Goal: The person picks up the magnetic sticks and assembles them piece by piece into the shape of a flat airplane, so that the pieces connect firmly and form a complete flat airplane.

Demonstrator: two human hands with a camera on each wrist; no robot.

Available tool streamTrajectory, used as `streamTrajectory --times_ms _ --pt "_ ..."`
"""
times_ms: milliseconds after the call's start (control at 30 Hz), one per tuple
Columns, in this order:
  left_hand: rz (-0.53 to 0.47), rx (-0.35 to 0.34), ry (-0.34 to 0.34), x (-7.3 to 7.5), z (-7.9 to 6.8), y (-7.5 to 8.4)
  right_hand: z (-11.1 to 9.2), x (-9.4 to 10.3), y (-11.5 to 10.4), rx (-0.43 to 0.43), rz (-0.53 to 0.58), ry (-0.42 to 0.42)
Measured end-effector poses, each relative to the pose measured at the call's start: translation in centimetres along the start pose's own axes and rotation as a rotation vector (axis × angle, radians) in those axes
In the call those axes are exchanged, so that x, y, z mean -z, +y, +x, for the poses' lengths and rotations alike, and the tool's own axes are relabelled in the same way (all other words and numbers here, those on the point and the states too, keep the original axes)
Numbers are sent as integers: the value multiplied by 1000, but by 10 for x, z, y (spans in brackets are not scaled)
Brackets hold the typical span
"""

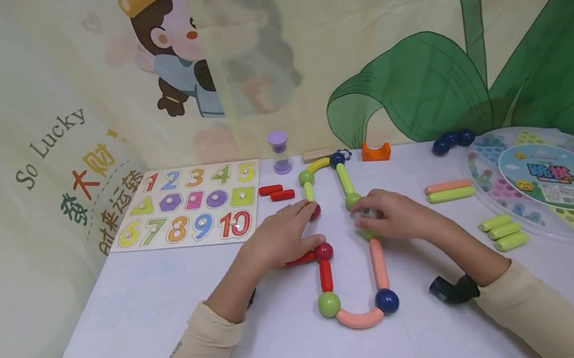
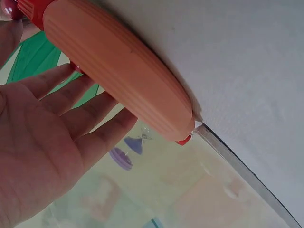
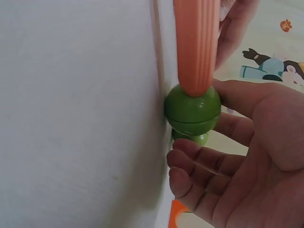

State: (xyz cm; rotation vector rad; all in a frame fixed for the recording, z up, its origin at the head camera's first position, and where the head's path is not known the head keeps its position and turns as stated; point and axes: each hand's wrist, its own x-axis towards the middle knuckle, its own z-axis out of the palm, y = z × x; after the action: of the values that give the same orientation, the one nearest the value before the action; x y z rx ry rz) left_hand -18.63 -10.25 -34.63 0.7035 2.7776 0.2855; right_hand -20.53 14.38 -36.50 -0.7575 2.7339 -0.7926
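Observation:
Magnetic-looking sticks and balls form a long outline on the table. My left hand (image 1: 287, 234) is at its left side, fingers extended toward the upper red ball (image 1: 315, 212), thumb at the lower red ball (image 1: 324, 252). A red stick (image 1: 301, 258) runs under this hand; an orange stick (image 2: 118, 66) crosses before its straight fingers in the left wrist view. Across the outline, my right hand (image 1: 395, 215) has loosely bent fingers near the upper green ball (image 1: 353, 200). Its thumb is against the lower green ball (image 3: 192, 111), which joins a salmon stick (image 3: 195, 47).
A number puzzle board (image 1: 186, 209) lies left, beside two red sticks (image 1: 282, 195). Behind are a purple sand timer (image 1: 280, 152) and an orange block (image 1: 376, 152). Right of the outline are blue balls (image 1: 451, 141), spare green sticks (image 1: 503, 231) and a round game board (image 1: 555, 182).

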Motion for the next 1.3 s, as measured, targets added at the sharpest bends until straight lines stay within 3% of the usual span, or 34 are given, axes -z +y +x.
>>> streamTrajectory --times_ms 333,667,867,967,1100,1233,1300 --pt "-4 8 -21 -1 -2 3 -9 11 -4 -149 69 -217" --pt "8 20 -30 -3 0 2 -9 -7 -29 -199 82 -207" --pt "7 21 -32 -3 -1 3 -11 -6 -28 -187 68 -192" --pt "-11 18 -32 -1 -1 3 -10 -3 -24 -178 45 -138" --pt "-38 31 44 10 0 -7 -8 3 -17 -174 42 -25" --pt "-7 112 208 27 13 -26 1 8 -9 -146 51 61" --pt "23 150 241 32 23 -34 7 8 -4 -126 47 62"
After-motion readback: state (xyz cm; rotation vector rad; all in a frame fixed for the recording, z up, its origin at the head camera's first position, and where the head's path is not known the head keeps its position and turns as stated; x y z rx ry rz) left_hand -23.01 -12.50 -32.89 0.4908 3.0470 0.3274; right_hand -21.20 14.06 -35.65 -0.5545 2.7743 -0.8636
